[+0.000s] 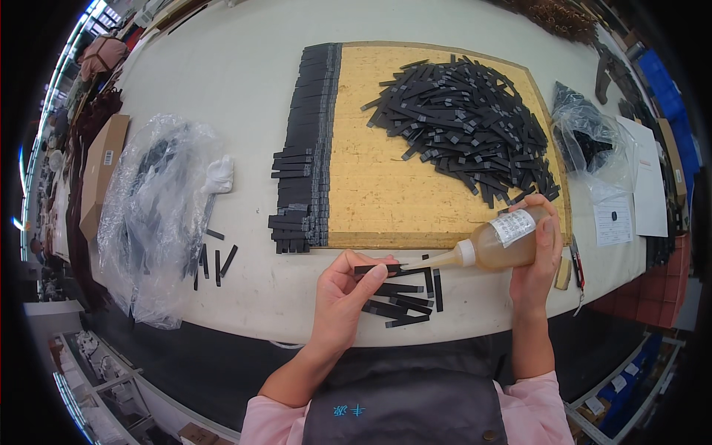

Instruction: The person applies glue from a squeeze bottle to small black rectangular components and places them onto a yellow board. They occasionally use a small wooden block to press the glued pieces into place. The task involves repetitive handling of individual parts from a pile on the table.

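Between the thumb and fingers of my left hand (345, 297) is a short black strip (368, 268), held level above the table. My right hand (538, 259) grips a clear squeeze bottle (508, 241) of amber liquid with a white label. It lies tilted on its side, and its long thin nozzle (437, 260) points left, with the tip at the strip's right end. Whether the tip touches the strip I cannot tell. Just below the nozzle, several loose black strips (408, 304) with greyish ends lie on the table.
A yellow board (363, 200) carries a heap of black strips (467, 119) and a neat overlapping row of strips (308, 119) along its left edge. Clear plastic bags (156, 222) lie left. At right are another bag (586, 133), paper sheets (613, 221) and a red-handled cutter (576, 267).
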A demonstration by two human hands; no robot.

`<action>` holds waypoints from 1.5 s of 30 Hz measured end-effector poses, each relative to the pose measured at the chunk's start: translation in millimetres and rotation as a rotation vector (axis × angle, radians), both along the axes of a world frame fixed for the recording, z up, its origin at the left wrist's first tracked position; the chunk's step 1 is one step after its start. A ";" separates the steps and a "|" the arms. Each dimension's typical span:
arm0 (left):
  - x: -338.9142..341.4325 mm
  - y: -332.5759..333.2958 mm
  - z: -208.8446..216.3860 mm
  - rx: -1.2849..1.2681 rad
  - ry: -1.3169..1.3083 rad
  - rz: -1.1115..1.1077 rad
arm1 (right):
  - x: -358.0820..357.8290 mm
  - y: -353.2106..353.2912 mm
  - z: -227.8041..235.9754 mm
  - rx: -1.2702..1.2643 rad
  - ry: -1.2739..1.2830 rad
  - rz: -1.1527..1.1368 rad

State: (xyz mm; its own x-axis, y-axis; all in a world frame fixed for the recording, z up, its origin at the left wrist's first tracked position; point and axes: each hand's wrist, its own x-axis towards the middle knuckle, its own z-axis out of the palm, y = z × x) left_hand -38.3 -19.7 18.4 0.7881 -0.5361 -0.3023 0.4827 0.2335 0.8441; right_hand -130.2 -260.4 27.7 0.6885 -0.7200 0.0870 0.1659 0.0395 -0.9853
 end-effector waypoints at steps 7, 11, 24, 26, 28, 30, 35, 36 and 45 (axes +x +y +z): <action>0.5 4.0 -4.6 -0.025 0.027 -0.012 | -5.1 -8.4 -5.5 -0.057 0.038 0.134; 0.7 0.6 2.4 0.001 0.040 0.009 | -1.2 -3.6 2.6 0.242 -0.085 0.084; -0.5 1.0 2.5 0.004 0.031 0.014 | 1.2 -0.6 -1.2 -0.012 -0.003 -0.017; 0.2 -0.3 2.8 0.006 0.033 0.007 | 0.2 -2.0 -1.3 -0.030 0.014 -0.018; 0.7 -0.8 3.1 0.009 0.032 0.004 | -0.7 -2.0 -0.2 -0.018 0.018 -0.010; 1.0 3.0 -2.1 -0.024 0.046 -0.002 | -3.4 -5.4 -3.5 -0.045 0.027 0.049; 1.1 4.2 -5.7 -0.052 0.037 -0.008 | -1.6 -4.8 -0.6 0.107 -0.031 0.058; 0.9 3.8 -5.9 -0.048 0.026 -0.008 | 0.0 -4.5 -0.7 0.082 -0.026 0.017; -1.9 -0.4 -0.1 -0.006 -0.008 0.009 | 1.3 -1.5 -1.4 -0.004 0.018 -0.021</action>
